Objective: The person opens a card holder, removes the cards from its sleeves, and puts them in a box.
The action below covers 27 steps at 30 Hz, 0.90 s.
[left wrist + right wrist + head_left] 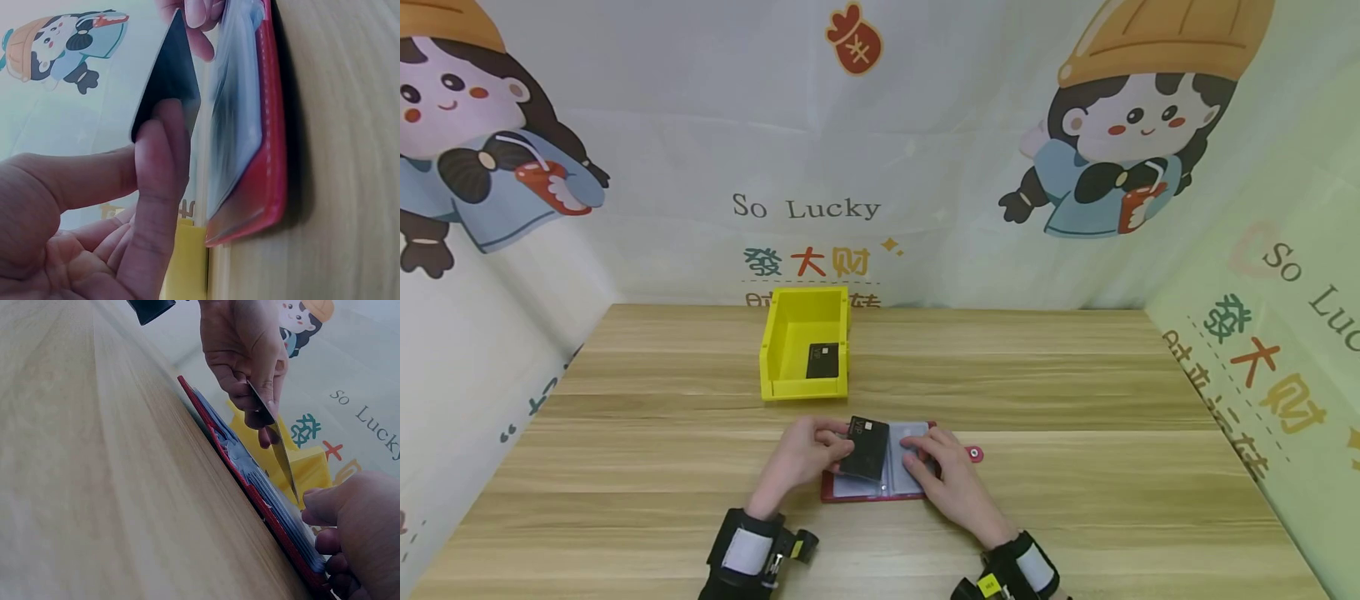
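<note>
My left hand [808, 452] pinches a black card [866, 448] lettered VIP between thumb and fingers. It tilts over an open red card holder [872, 499] with clear plastic sleeves [914, 431]. In the left wrist view the card [181, 69] stands beside the sleeves, its lower part hidden by the fingers. My right hand [951, 475] holds the holder's right side, with bent fingers over the right-hand sleeves. From the right wrist, its thumb [322, 503] shows near the card's lower end, the other fingers curled at the holder's edge.
A yellow bin [805, 389] stands behind the card holder, with another black card [823, 361] inside. The holder's snap tab [974, 454] sticks out to the right. A printed cloth backdrop [940, 267] borders the wooden table [1075, 500] at the back and sides.
</note>
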{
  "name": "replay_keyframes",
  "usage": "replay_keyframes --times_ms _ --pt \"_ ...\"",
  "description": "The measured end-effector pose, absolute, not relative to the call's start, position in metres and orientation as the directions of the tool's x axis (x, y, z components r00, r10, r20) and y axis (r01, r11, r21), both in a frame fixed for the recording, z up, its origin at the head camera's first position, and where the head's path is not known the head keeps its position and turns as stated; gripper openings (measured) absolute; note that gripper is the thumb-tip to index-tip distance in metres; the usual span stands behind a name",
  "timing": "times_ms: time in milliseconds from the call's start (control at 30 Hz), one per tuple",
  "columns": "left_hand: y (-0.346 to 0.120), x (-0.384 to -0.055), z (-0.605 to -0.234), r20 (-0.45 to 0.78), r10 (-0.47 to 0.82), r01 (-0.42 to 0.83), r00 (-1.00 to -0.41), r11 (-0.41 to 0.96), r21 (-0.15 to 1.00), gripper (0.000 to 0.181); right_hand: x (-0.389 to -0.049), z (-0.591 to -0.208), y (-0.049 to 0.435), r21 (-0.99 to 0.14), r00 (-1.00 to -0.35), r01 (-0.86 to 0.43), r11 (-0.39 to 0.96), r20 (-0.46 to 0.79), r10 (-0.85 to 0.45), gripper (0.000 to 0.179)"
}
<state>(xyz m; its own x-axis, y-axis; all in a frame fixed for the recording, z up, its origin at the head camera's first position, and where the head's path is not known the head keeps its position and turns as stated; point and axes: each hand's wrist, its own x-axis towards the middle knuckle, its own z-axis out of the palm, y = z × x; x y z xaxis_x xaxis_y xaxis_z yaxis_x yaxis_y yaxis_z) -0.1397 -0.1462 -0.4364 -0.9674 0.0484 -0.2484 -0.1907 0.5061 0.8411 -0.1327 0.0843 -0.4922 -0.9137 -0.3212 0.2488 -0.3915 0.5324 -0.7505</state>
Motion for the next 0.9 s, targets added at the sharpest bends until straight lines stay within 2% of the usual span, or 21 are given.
replay_keyframes --times_ms 567,700,900 --pt "-0.162 -0.148 -0.428 -0.152 0.027 -0.125 -0.988 0.428 0.895 0.039 -0.134 -0.495 0.084 -0.745 -0.916 -0.386 0.544 0.237 -0.324 0.020" --pt "-0.166 -0.153 -0.426 -0.103 0.027 -0.083 -0.994 0.410 0.908 0.039 -0.134 -0.495 0.084 -0.745 -0.915 -0.387 0.543 0.238 -0.325 0.019" --pt "-0.170 -0.161 -0.422 -0.097 0.001 -0.090 -0.995 0.369 0.925 0.035 -0.134 -0.496 0.085 -0.745 -0.912 -0.395 0.538 0.246 -0.329 0.019"
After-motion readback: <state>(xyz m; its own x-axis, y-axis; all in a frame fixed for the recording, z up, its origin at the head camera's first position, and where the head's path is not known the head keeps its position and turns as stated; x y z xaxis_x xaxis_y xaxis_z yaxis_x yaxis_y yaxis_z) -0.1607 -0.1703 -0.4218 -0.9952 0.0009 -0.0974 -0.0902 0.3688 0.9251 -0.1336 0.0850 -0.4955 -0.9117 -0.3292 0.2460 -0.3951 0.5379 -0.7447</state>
